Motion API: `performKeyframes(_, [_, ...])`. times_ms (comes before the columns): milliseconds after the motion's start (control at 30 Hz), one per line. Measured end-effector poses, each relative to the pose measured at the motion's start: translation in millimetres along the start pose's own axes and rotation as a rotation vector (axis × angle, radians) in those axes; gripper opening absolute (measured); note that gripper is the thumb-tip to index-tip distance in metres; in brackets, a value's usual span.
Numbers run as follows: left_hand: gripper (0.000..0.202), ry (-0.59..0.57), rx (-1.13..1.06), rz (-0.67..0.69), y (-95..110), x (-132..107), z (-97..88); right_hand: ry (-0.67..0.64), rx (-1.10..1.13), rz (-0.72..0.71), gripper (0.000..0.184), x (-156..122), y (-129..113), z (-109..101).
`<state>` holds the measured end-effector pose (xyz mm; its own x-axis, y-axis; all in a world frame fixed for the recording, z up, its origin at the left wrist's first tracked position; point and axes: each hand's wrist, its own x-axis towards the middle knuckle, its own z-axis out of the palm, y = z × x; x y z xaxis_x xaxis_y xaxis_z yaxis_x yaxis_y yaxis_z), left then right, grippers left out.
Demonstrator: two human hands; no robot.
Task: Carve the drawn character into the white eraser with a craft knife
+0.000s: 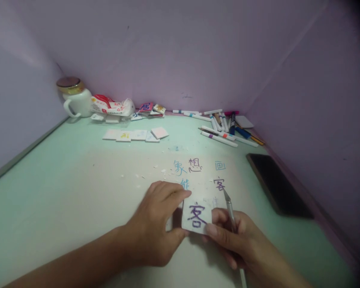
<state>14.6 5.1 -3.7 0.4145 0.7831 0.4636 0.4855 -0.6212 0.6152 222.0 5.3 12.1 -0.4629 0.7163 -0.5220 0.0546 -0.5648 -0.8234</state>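
Observation:
A small white square tile [197, 218] bears a purple Chinese character and is held tilted above the table. My left hand [156, 222] grips its left edge between thumb and fingers. At the lower right corner my right hand [234, 236] pinches the same tile with its thumb and fingertips. A silver craft knife [231, 214] also lies in my right hand, its blade pointing up and away from me. Beyond the tile, blue and purple characters [195, 165] are written on the tabletop. Small white scraps [163, 172] lie scattered beside them.
A dark phone [277, 186] lies at the right. Several markers [219, 138] are heaped at the back right. White tiles [132, 135] lie in a row at the back left. Behind them are a tissue pack [111, 106], a lidded white mug [79, 102] and coloured tiles [151, 109]. Purple walls [168, 52] enclose the table.

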Motion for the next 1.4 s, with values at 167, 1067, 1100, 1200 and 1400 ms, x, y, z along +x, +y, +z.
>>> performKeyframes(167, [0.051, 0.023, -0.014, 0.012, 0.2, 2.9, -1.0, -0.006, -0.011, -0.031, 0.044, 1.2, 2.1, -1.1])
performKeyframes(1067, [0.046, -0.04, 0.226, -0.171, 17.9, -1.0, -1.3, 0.344, -1.121, -0.512, 0.013, -21.3, -5.9, -15.8])
performKeyframes(1100, [0.045, -0.05, 0.238, -0.173, 19.0, -1.1, -0.1, 0.352, -1.17, -0.577, 0.011, -21.7, -4.5, -15.2])
performKeyframes(1200, [0.045, -0.108, 0.243, -0.152, 19.8, -0.9, 1.4, 0.389, -1.334, -0.756, 0.015, -22.7, -0.3, -15.1])
performKeyframes(1400, [0.044, -0.208, 0.124, -0.117, 18.9, 0.7, -2.7, 0.369, -1.651, -0.959, 0.03, -26.2, -2.7, -15.7])
